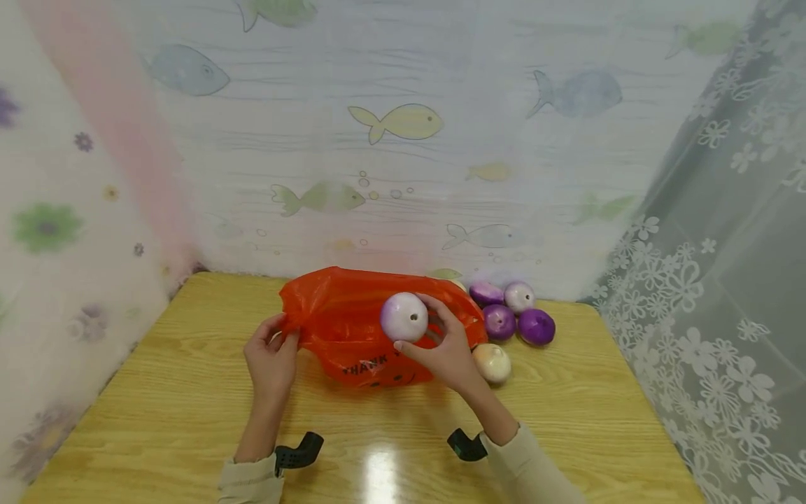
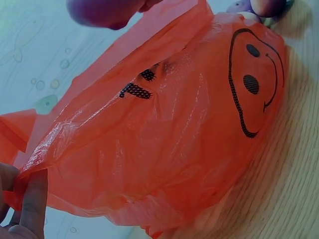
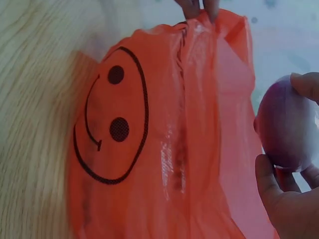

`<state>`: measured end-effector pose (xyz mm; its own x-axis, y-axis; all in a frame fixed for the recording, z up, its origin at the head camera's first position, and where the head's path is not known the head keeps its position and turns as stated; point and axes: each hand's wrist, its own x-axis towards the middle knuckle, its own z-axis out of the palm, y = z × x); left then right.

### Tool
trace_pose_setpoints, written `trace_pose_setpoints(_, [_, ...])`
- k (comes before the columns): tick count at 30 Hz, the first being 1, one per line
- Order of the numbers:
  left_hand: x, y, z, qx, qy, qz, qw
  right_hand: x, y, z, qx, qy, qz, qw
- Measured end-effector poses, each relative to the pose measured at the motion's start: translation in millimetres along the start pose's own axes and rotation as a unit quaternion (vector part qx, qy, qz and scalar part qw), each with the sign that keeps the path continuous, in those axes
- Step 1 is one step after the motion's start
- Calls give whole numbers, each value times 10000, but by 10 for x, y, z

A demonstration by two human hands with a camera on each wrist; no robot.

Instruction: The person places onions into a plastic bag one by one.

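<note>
Purple-white bulb (image 1: pixel 398 320) before the mouth of a red bag (image 1: pixel 343 315)

The right hand (image 1: pixel 450 351), gripping the bulb, partly covers the black lettering (image 1: pixel 367 366). A pale object (image 1: pixel 460 285) behind the bag is mostly hidden; the left wrist view crops the bulb, smooth and round. The left hand (image 1: pixel 272 358) pinches the bag's thin, crinkled plastic.

On the table (image 1: pixel 592 413), vegetables (image 1: pixel 499 323) lie right of the bag (image 1: pixel 352 315).

Pale beige fabric left sleeve (image 1: pixel 250 481) and matching right sleeve (image 1: pixel 532 467); bent, black left wrist device (image 1: pixel 301 451), dotted with small holes; bent, black right wrist device (image 1: pixel 467 446).
</note>
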<state>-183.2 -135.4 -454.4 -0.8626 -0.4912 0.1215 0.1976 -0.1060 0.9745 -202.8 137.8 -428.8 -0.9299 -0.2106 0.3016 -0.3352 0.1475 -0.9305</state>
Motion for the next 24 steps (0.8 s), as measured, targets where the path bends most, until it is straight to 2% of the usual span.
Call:
trace_pose_setpoints(8, [-18,6,-25,340,-75,-201,9992,215,59,170,-20,-40,22,10000])
trace_pose_setpoints(13, [-30,-10,-44,337,-190,-316,9988,340,124,268,-205,-34,4,9998])
trace_pose_setpoints(24, [-47,-12,-61,304,-270,-344,9986,603,254,426,-628,-243,197,9975])
